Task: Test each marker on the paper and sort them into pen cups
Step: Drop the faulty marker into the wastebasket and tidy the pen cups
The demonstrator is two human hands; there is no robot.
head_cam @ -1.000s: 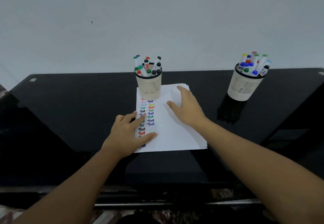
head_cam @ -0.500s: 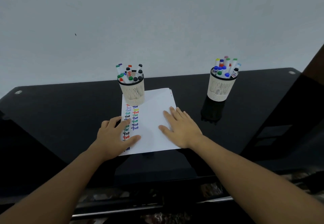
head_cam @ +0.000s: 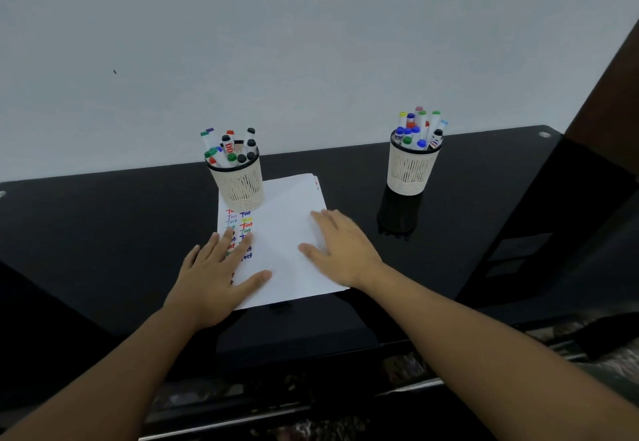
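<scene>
A white stack of paper lies on the black glass table, with two columns of coloured "Test" marks down its left side. My left hand rests flat on the lower left of the paper, covering some marks. My right hand lies flat on the paper's right side. Both hands hold nothing. A cream mesh pen cup full of several capped markers stands on the paper's far left corner. A second cream pen cup with several markers stands to the right on the table.
A pale wall rises behind the table's far edge. A dark brown panel stands at the right. The table's near edge runs just below my forearms, with a patterned floor beneath.
My right hand has slid from the paper's far middle back toward me and now lies flat on its right side. My left hand stays on the marks. The camera has shifted right.
</scene>
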